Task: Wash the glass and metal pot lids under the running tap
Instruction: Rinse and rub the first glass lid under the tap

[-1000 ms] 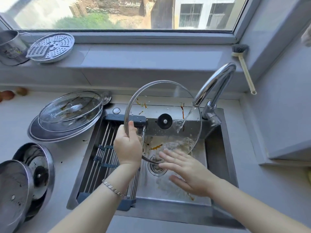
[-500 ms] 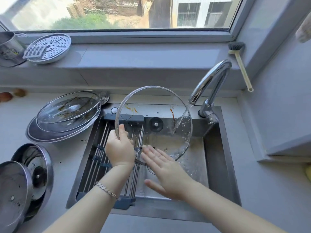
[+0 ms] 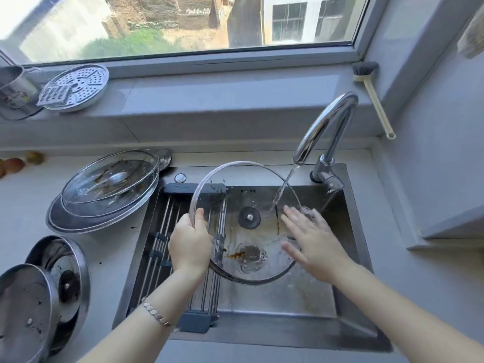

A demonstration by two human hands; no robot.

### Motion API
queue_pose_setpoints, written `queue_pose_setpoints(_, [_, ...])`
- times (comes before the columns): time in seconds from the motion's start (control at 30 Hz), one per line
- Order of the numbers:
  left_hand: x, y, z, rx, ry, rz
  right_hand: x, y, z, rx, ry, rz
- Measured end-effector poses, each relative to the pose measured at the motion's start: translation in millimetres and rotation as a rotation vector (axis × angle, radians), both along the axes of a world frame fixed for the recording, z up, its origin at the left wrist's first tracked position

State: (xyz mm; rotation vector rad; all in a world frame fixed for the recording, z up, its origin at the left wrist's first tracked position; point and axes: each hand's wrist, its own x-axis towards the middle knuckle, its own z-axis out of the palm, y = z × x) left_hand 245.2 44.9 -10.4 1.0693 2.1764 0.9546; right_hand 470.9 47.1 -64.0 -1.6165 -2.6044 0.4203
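Observation:
A round glass lid (image 3: 243, 184) with a black knob and metal rim is held tilted over the sink (image 3: 348, 231), under the running tap (image 3: 324, 127). My left hand (image 3: 190, 242) grips its left rim. My right hand (image 3: 311, 239) lies flat, fingers spread, on the lid's right side where the water lands. Brown food smears show on the glass. Two more dirty glass lids (image 3: 110, 179) are stacked on the counter to the left. Metal lids (image 3: 44, 292) lie at the near left.
A roll-up drying rack (image 3: 162, 231) spans the sink's left part. On the windowsill stand a perforated steamer plate (image 3: 78, 86) with a grater and a metal mug (image 3: 14, 87). A dish brush (image 3: 372, 95) hangs at the right corner. The wall ledge juts out at right.
The lid has tipped flatter and lower over the drain. My right hand has slid from the lid's lower edge up and right to where the water hits.

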Motion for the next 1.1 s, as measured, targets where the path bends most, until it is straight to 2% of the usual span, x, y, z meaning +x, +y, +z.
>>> queue_pose_setpoints(0.07, [-1,-3,-4,-0.077,-0.072,-0.001,9,-5,0,-0.078,0.253,-0.150])
queue_pose_setpoints(0.13, [-2,-6,-13,-0.184,-0.100,-0.011,8,-13,4,-0.192,0.561,-0.427])
queue_pose_setpoints(0.2, [-5,-9,-30,-0.282,-0.119,-0.031,11,-13,2,-0.543,0.824,-0.768])
queue_pose_setpoints(0.27, [-9,-10,-48,-0.394,-0.192,-0.054,15,-12,1,-0.887,1.019,-0.943])
queue_pose_setpoints(0.3, [-8,-11,-53,-0.459,-0.226,-0.086,16,-12,2,-0.966,1.077,-0.984])
queue_pose_setpoints(0.37, [-1,-15,-55,-0.606,-0.156,-0.200,18,-14,8,-0.994,1.112,-1.029])
queue_pose_setpoints(0.43, [13,-22,-49,-0.729,0.152,-0.395,21,-14,15,-0.969,1.078,-1.073])
queue_pose_setpoints(0.47, [22,-27,-45,-0.711,0.311,-0.529,23,-13,18,-0.947,1.035,-1.094])
queue_pose_setpoints(0.5, [32,-34,-38,-0.628,0.387,-0.683,22,-13,21,-0.928,1.002,-1.113])
queue_pose_setpoints(0.57, [60,-47,-21,-0.489,0.338,-0.999,21,-11,24,-0.882,0.894,-1.131])
queue_pose_setpoints(0.6, [74,-52,-16,-0.481,0.311,-1.130,21,-10,26,-0.852,0.833,-1.119])
queue_pose_setpoints(0.67, [96,-57,-16,-0.454,0.310,-1.222,17,-7,38,-0.801,0.728,-1.092])
queue_pose_setpoints(0.73, [107,-57,-23,-0.250,0.255,-1.094,13,-4,52,-0.762,0.653,-1.047])
queue_pose_setpoints(0.8, [107,-56,-26,-0.036,0.080,-0.956,12,-1,59,-0.656,0.611,-0.984])
queue_pose_setpoints(0.87, [102,-53,-22,0.070,-0.055,-0.878,12,0,64,-0.596,0.671,-0.930])
queue_pose_setpoints(0.93, [96,-42,-13,0.104,-0.246,-0.746,10,3,66,-0.569,0.762,-0.903])
queue_pose_setpoints(1.0, [92,-26,0,0.107,-0.515,-0.519,2,5,64,-0.473,0.818,-0.824])
queue_pose_setpoints(1.1, [86,-9,11,0.031,-0.825,-0.280,-20,13,56,-0.336,0.686,-0.677])
